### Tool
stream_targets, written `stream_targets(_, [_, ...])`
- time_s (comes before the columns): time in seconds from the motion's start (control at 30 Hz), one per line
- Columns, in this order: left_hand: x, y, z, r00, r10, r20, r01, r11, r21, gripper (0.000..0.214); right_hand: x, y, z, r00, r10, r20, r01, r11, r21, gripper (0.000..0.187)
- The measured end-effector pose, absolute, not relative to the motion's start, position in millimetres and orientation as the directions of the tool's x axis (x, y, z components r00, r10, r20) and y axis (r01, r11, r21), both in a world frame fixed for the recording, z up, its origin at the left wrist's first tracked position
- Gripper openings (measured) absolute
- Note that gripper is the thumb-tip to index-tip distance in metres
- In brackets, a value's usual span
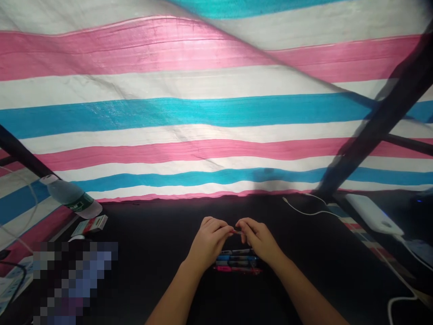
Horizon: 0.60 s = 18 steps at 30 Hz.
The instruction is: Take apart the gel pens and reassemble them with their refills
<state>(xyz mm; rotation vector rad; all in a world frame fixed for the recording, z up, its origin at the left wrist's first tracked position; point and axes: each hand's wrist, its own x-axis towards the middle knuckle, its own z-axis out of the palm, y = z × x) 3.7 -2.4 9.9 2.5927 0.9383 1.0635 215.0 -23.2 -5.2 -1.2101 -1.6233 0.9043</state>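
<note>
My left hand [210, 235] and my right hand [261, 239] meet over the dark tabletop, fingertips pinched. Between them runs a thin pen-like piece [237, 232], reddish near the left fingers and paler toward the right. Most of it is hidden by the fingers, so I cannot tell whether it is a whole pen or a part of one. Just below my hands several pens lie side by side. Among them are a dark and clear pen [233, 253], blue pens [225, 260] and a pink-red pen [233, 269].
At the left a plastic bottle [76, 198] lies tilted near a small box [91, 225]. A blurred-out patch [76, 284] covers the lower left. On the right are a white power bank [374, 214] and cables [399, 275]. A striped sheet [189, 110] hangs behind the table [158, 234].
</note>
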Motion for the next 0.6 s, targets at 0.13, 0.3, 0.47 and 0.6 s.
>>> stream_targets(0.13, [-0.1,1.3,8.1,0.513,0.655,0.555,0.523,-0.751,0.404,0.019,214.5,-23.4,-3.1,-0.085,0.933,0.35,0.339,0.358,-0.87,0.019])
stream_targets(0.3, [-2.0,4.3,5.5,0.513,0.658,0.551,0.519,-0.749,0.412,0.017,215.2,-20.8,-0.4,-0.046,0.959,0.279,0.324,0.278,-0.904,0.021])
stream_targets(0.47, [1.7,2.8,5.9,0.545,0.641,0.541,0.493,-0.767,0.411,0.018,213.6,-20.8,-5.5,-0.021,0.996,0.082,0.206,0.085,-0.975,0.028])
stream_targets(0.6, [2.4,4.6,6.4,0.506,0.679,0.532,0.51,-0.733,0.451,0.018,212.6,-22.8,-1.5,-0.035,0.972,0.231,0.25,0.233,-0.94,0.024])
